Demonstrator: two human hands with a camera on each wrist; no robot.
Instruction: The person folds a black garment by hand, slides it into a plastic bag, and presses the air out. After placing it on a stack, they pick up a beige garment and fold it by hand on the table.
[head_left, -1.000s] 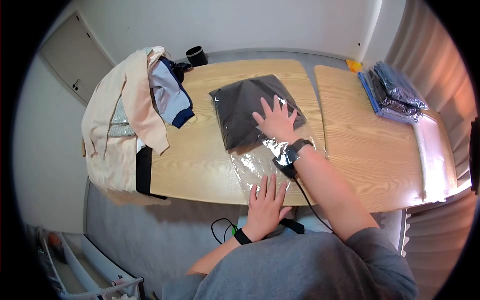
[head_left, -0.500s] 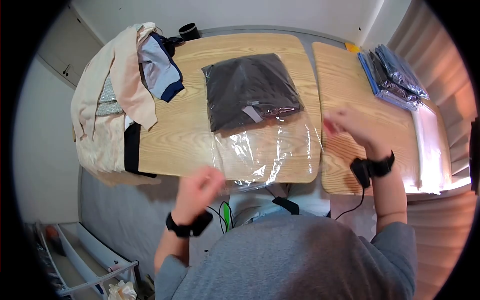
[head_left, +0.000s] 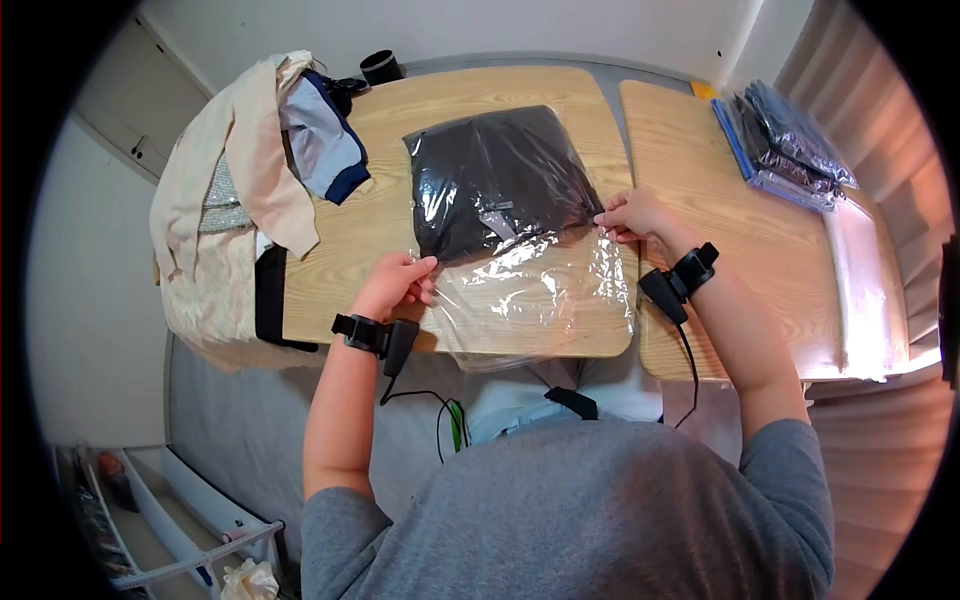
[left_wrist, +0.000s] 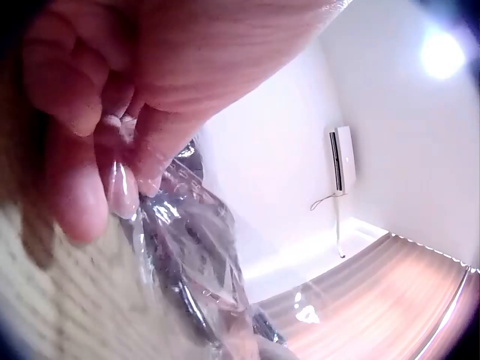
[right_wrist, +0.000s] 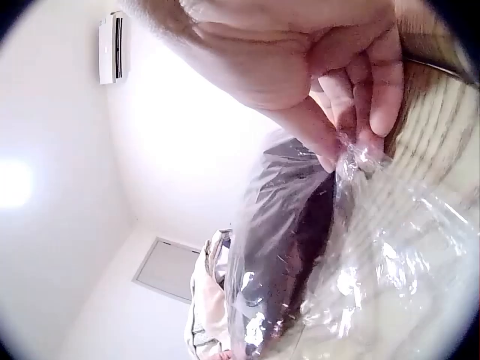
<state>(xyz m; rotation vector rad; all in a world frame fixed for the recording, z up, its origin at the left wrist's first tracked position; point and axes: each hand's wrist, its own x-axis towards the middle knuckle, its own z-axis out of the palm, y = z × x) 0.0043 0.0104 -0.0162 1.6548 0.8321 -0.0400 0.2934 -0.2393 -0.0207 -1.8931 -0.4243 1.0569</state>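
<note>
A dark folded garment (head_left: 500, 165) lies inside a clear plastic bag (head_left: 530, 310) on the wooden table, a pale tag showing at its near edge. The bag's loose end spreads toward the person and hangs over the table's front edge. At the garment's near left corner my left hand (head_left: 392, 285) pinches the plastic between thumb and fingers. My right hand (head_left: 637, 215) pinches the bag's side at the near right corner. In the right wrist view the plastic (right_wrist: 360, 161) bunches up at those fingertips; the left wrist view shows crumpled film (left_wrist: 180, 225) beneath the thumb.
Loose clothes (head_left: 265, 150), cream and light blue, are heaped at the table's left end. On the second table (head_left: 730, 270) at right sit a stack of bagged garments (head_left: 785, 140) and a pile of clear bags (head_left: 862, 290). A compartmented bin (head_left: 170, 530) stands lower left.
Both hands lifted off the bag, where they lay flat, and moved apart. Now each pinches the plastic at one near corner of the garment.
</note>
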